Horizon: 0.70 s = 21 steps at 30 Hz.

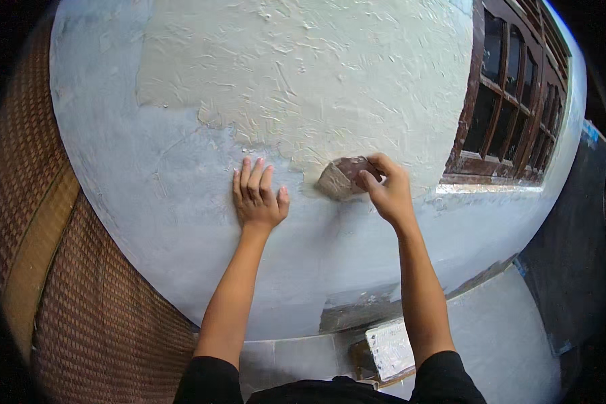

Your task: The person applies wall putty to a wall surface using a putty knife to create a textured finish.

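My right hand (392,192) grips a brown putty spreader (360,168) between thumb and fingers. Pale wet paste coats the spreader's left part, which meets the wall at the lower edge of a cream coat of putty (303,87). That coat is rough, with ridges and a ragged lower left border. To the left, my left hand (259,195) rests against the bare bluish-grey wall (182,175), fingers stretched upward and nothing held. Its fingertips lie just below the putty's border.
A brown wooden window (508,101) with glass panes is set in the wall at the right. Woven brown matting (108,289) runs along the left. Below stands a white-topped, paste-smeared object (389,347) on the grey floor (498,330). A dark panel (565,249) stands far right.
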Each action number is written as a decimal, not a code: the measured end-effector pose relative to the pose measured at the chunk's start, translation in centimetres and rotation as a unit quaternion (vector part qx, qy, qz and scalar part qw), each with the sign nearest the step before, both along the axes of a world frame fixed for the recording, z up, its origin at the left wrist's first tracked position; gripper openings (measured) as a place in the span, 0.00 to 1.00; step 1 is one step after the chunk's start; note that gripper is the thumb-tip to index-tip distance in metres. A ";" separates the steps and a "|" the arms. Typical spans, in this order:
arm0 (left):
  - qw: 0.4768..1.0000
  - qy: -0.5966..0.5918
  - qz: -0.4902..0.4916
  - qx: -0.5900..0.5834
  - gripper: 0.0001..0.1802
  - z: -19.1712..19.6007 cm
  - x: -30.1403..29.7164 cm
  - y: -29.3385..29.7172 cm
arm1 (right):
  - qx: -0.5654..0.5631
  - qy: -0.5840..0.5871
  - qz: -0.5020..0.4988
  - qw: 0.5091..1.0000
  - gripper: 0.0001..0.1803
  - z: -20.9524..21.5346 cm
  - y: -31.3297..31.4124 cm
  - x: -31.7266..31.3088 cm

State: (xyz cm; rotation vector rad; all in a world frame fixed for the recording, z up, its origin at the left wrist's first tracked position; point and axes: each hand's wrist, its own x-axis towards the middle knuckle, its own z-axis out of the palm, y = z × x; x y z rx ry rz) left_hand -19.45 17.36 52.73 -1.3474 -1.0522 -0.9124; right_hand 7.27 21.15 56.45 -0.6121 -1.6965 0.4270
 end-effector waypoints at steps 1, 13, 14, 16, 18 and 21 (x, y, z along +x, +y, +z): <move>1.000 0.004 -0.003 -0.003 0.27 -0.2 0.0 0.0 | -0.003 0.004 -0.003 1.000 0.09 0.0 0.1 0.3; 1.000 0.012 -0.009 0.004 0.28 -0.1 0.2 0.4 | -0.088 0.221 0.001 0.971 0.12 -2.7 2.9 2.3; 1.000 0.011 -0.004 0.001 0.28 -0.2 0.3 0.2 | -0.110 0.285 0.050 0.951 0.12 -2.2 1.7 2.8; 1.000 0.011 0.000 -0.002 0.29 0.1 0.2 0.2 | -0.107 0.266 0.063 0.956 0.12 -2.4 1.8 1.9; 1.000 0.008 0.002 -0.003 0.28 0.2 -0.1 -0.2 | -0.053 0.133 0.024 0.989 0.11 -2.0 0.0 0.1; 1.000 0.009 0.004 0.000 0.27 0.0 -0.1 -0.2 | -0.085 0.111 -0.004 0.990 0.10 -1.9 -0.3 -1.5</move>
